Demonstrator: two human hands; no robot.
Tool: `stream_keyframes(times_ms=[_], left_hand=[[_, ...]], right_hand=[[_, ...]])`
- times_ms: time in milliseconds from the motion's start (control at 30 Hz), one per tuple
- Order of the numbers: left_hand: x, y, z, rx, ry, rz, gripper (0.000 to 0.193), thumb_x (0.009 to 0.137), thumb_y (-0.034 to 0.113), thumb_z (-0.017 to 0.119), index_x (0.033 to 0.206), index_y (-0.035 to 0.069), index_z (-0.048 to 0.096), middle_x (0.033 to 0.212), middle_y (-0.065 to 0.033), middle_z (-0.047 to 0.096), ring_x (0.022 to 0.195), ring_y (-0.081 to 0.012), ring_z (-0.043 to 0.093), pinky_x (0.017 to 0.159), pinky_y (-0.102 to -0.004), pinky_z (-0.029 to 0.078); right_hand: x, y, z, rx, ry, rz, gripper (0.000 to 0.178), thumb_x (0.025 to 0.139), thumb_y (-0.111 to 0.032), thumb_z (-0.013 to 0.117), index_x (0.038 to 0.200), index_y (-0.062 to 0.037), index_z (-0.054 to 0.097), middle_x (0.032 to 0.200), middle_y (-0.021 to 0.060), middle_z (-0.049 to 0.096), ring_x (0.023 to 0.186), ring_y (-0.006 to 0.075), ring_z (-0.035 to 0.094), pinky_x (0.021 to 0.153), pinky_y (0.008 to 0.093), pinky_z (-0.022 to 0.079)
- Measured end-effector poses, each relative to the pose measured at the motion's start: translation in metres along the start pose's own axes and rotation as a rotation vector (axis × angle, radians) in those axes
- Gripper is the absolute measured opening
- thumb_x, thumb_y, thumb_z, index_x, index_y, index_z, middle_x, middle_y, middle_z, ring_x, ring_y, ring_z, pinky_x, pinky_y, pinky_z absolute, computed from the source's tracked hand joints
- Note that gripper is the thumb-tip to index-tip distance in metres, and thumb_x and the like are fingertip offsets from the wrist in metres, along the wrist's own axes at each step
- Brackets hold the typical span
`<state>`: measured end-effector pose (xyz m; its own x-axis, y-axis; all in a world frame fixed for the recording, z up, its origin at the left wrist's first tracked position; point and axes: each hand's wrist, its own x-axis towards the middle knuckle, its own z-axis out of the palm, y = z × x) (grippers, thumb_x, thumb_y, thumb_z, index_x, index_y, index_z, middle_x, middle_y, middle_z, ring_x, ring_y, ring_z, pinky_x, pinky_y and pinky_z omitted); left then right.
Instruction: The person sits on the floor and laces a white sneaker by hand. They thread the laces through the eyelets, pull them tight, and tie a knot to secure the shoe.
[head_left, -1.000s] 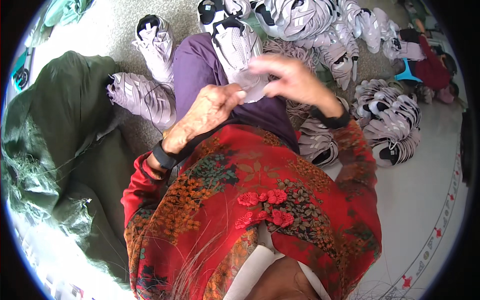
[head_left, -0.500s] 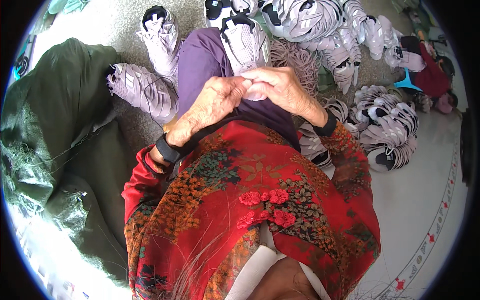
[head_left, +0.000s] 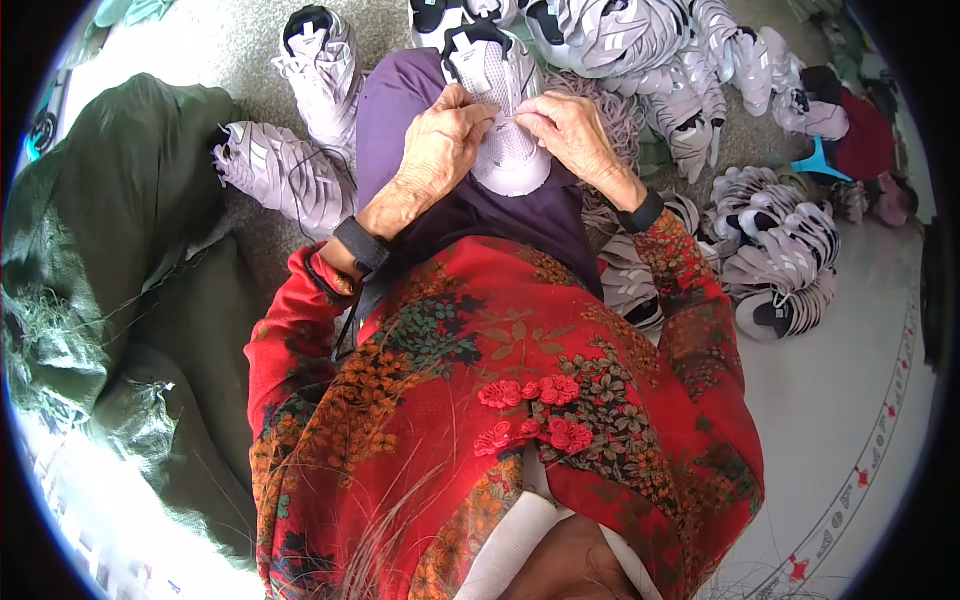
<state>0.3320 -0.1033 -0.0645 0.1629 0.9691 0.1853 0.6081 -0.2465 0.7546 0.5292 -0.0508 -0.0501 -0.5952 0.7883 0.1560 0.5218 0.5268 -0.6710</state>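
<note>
A pale lilac mesh shoe upper with a black lining lies on my purple-clad thigh, its toe toward me. Over its lacing area my left hand is closed in a pinch at the left edge. My right hand pinches from the other side, its fingertips close to the left ones. A thin pale shoelace seems to pass between the fingertips, mostly hidden by them. To the right of the upper, partly behind my right hand, lies a heap of lilac shoelaces.
Nested stacks of shoe uppers fill the far right, with another stack at the right. More uppers lie at the left, a black cord across them. Dark green cloth covers something at far left. A blue object lies at far right.
Both hands, earlier together over the toe, have moved away from me to the lacing area and spread slightly apart. The toe of the upper now shows.
</note>
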Motion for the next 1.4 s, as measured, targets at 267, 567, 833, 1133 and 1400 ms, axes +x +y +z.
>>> stream_keyframes(times_ms=[267, 567, 833, 1133, 1400], left_hand=[[0.004, -0.006, 0.01, -0.135, 0.047, -0.065, 0.015, 0.08, 0.006, 0.062, 0.094, 0.005, 0.067, 0.082, -0.008, 0.056, 0.072, -0.0226, 0.059, 0.066, -0.0299, 0.047], [0.004, -0.008, 0.015, -0.218, 0.072, -0.113, 0.012, 0.081, 0.005, 0.062, 0.092, 0.004, 0.067, 0.078, -0.0063, 0.054, 0.069, -0.0194, 0.057, 0.063, -0.0289, 0.045], [0.005, -0.007, 0.016, -0.233, 0.058, -0.157, 0.012, 0.079, 0.009, 0.063, 0.089, 0.006, 0.067, 0.082, -0.0089, 0.055, 0.074, -0.0271, 0.059, 0.068, -0.0349, 0.046], [0.004, -0.003, 0.014, -0.207, 0.065, -0.15, 0.009, 0.079, 0.007, 0.062, 0.088, 0.006, 0.065, 0.079, -0.0083, 0.053, 0.073, -0.0264, 0.057, 0.067, -0.0344, 0.046], [0.004, -0.005, 0.015, -0.201, 0.052, -0.154, 0.008, 0.079, 0.008, 0.062, 0.087, 0.008, 0.064, 0.078, -0.0076, 0.052, 0.071, -0.0255, 0.056, 0.065, -0.034, 0.045]], right_hand=[[0.005, -0.004, -0.001, -0.103, -0.001, 0.041, 0.011, 0.081, -0.012, 0.062, 0.081, -0.0011, 0.062, 0.071, 0.0118, 0.06, 0.064, 0.0261, 0.06, 0.058, 0.0338, 0.046], [0.01, -0.003, -0.005, -0.093, -0.086, -0.033, 0.01, 0.08, -0.014, 0.058, 0.079, -0.0039, 0.061, 0.073, 0.0132, 0.06, 0.07, 0.0327, 0.06, 0.062, 0.0386, 0.047], [0.021, 0.021, -0.005, 0.11, -0.21, -0.059, 0.009, 0.083, -0.008, 0.059, 0.086, 0.0005, 0.062, 0.071, 0.0065, 0.057, 0.053, 0.013, 0.054, 0.05, 0.0258, 0.044], [0.015, 0.011, -0.006, 0.031, -0.169, -0.004, 0.009, 0.084, -0.009, 0.059, 0.085, -0.0001, 0.061, 0.069, 0.0038, 0.057, 0.056, 0.0093, 0.053, 0.051, 0.0247, 0.043], [0.007, 0.007, -0.005, 0.131, -0.123, 0.065, 0.011, 0.084, -0.011, 0.06, 0.085, -0.0001, 0.061, 0.069, 0.0048, 0.057, 0.057, 0.011, 0.054, 0.052, 0.0261, 0.043]])
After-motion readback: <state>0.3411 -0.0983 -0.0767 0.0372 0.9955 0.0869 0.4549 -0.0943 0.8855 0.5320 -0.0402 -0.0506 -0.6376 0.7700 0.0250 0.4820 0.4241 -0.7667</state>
